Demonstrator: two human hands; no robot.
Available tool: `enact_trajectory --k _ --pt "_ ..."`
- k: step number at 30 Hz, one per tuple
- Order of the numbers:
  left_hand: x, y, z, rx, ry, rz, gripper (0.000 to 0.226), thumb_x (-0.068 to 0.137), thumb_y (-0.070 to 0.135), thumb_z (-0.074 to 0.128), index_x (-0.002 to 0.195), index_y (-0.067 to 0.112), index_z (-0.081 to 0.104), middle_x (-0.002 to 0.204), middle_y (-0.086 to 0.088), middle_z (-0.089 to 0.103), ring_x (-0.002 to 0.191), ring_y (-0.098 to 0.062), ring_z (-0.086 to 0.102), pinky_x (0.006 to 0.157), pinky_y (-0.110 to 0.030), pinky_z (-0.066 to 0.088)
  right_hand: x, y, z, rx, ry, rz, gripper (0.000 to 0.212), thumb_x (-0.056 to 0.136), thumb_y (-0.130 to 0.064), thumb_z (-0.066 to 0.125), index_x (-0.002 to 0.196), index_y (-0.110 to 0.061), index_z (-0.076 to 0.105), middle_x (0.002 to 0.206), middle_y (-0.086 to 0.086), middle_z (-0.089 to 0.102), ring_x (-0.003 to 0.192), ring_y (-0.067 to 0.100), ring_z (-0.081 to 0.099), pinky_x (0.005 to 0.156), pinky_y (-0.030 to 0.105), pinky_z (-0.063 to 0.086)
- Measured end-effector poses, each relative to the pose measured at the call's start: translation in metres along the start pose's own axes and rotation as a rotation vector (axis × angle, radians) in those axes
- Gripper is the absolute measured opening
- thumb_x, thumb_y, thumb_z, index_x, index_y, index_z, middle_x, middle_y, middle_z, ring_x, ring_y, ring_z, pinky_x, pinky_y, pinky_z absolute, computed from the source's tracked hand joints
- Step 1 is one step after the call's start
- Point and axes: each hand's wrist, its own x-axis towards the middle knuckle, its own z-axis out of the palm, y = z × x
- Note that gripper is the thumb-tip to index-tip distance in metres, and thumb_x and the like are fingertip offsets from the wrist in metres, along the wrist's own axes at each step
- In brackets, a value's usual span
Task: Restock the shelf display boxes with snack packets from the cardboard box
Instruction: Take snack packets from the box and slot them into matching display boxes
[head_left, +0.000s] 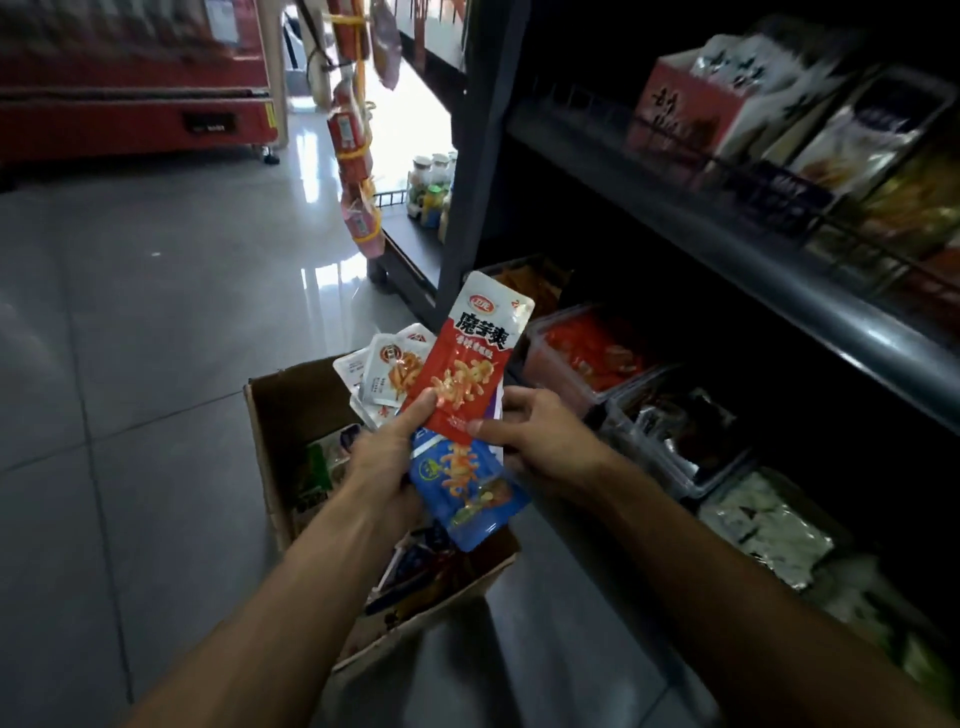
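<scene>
My left hand (385, 457) grips a fan of snack packets over the open cardboard box (280, 415) on the floor: white packets (387, 371) at the back and a blue packet (462, 493) hanging below. My right hand (535, 441) pinches the lower edge of a red packet (475, 364) standing upright in front of the bunch, and my left thumb also presses on it. More packets lie inside the box. To the right, the low shelf holds clear display boxes, one with red packets (587, 353), one with dark packets (680, 431).
A dark metal shelf unit (727, 249) fills the right side, with boxed snacks on its upper tier and silver packets (763, 525) low down. A red vending cabinet (130, 93) stands far left across grey floor tiles. Hanging sausages (353, 145) and bottles (431, 187) are beyond the shelf end.
</scene>
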Motion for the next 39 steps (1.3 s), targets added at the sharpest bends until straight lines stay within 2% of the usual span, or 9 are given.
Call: enact_trajectory --k 4,7,13,17,19,24,29,33,39 --pt "-0.026 0.000 0.021 -0.002 -0.052 -0.021 0.021 0.089 0.013 0.067 0.109 0.009 0.060 0.090 -0.015 0.073 0.066 -0.028 0.073 0.055 -0.042 0.061 -0.043 -0.028 -0.016 -0.124 0.157 -0.050 0.036 0.084 -0.033 0.075 0.111 -0.017 0.058 0.104 0.002 0.072 0.087 0.017 0.072 0.061 0.024 0.055" --pt "-0.036 -0.001 0.027 0.061 -0.059 0.002 0.027 0.084 0.006 0.070 0.109 0.009 0.061 0.096 -0.017 0.073 0.071 -0.030 0.072 0.058 -0.043 0.062 -0.061 -0.051 -0.038 -0.136 0.357 -0.138 0.046 0.082 -0.042 0.075 0.119 -0.018 0.061 0.102 -0.001 0.073 0.088 0.018 0.072 0.065 0.029 0.055" --pt "-0.077 -0.011 0.061 0.105 -0.211 -0.001 0.054 0.069 0.006 0.076 0.120 0.007 0.061 0.108 -0.021 0.073 0.086 -0.036 0.071 0.075 -0.050 0.060 -0.132 -0.093 -0.081 -0.145 0.392 -0.102 0.017 0.094 -0.020 0.065 0.098 -0.005 0.071 0.081 0.010 0.074 0.066 0.020 0.069 0.061 0.031 0.054" --pt "-0.104 -0.021 0.092 0.060 -0.327 -0.048 0.063 0.063 0.010 0.074 0.124 0.006 0.059 0.113 -0.022 0.070 0.082 -0.033 0.071 0.072 -0.050 0.060 -0.181 -0.099 -0.102 0.112 0.398 -0.031 0.020 0.096 -0.020 0.059 0.095 -0.004 0.072 0.092 0.016 0.074 0.077 0.025 0.067 0.084 0.042 0.051" --pt "-0.119 -0.030 0.109 0.073 -0.367 -0.068 0.067 0.064 0.011 0.074 0.128 0.006 0.058 0.116 -0.022 0.069 0.093 -0.035 0.070 0.073 -0.051 0.059 -0.206 -0.102 -0.112 0.222 0.422 -0.035 0.021 0.097 -0.021 0.058 0.098 -0.004 0.070 0.096 0.018 0.073 0.082 0.028 0.066 0.088 0.044 0.050" --pt "-0.157 -0.059 0.153 0.155 -0.424 -0.118 0.043 0.087 0.011 0.067 0.128 0.003 0.059 0.119 -0.021 0.069 0.088 -0.034 0.069 0.062 -0.042 0.062 -0.281 -0.109 -0.138 -0.044 0.562 -0.038 0.020 0.094 -0.032 0.063 0.100 -0.014 0.069 0.081 0.002 0.072 0.065 0.012 0.062 0.052 0.023 0.043" --pt "-0.199 -0.089 0.197 0.195 -0.509 -0.162 0.030 0.089 0.016 0.068 0.117 0.005 0.067 0.107 -0.017 0.073 0.083 -0.032 0.070 0.080 -0.045 0.057 -0.356 -0.114 -0.163 -0.248 0.603 -0.047 0.018 0.088 -0.014 0.072 0.103 -0.005 0.067 0.071 0.003 0.072 0.058 0.014 0.062 0.051 0.025 0.041" --pt "-0.227 -0.112 0.228 0.183 -0.560 -0.221 0.026 0.089 0.033 0.070 0.100 0.011 0.071 0.093 -0.013 0.077 0.075 -0.028 0.073 0.071 -0.043 0.055 -0.395 -0.106 -0.186 -0.224 0.663 -0.051 0.021 0.086 -0.012 0.074 0.103 -0.003 0.065 0.080 0.012 0.072 0.060 0.018 0.060 0.062 0.037 0.044" --pt "-0.229 -0.142 0.254 0.237 -0.506 -0.233 0.045 0.083 0.034 0.076 0.120 0.010 0.068 0.110 -0.017 0.073 0.097 -0.037 0.070 0.084 -0.054 0.057 -0.435 -0.092 -0.210 -0.165 0.782 -0.074 0.016 0.085 -0.012 0.074 0.096 -0.005 0.064 0.080 0.010 0.074 0.058 0.017 0.061 0.058 0.033 0.045"
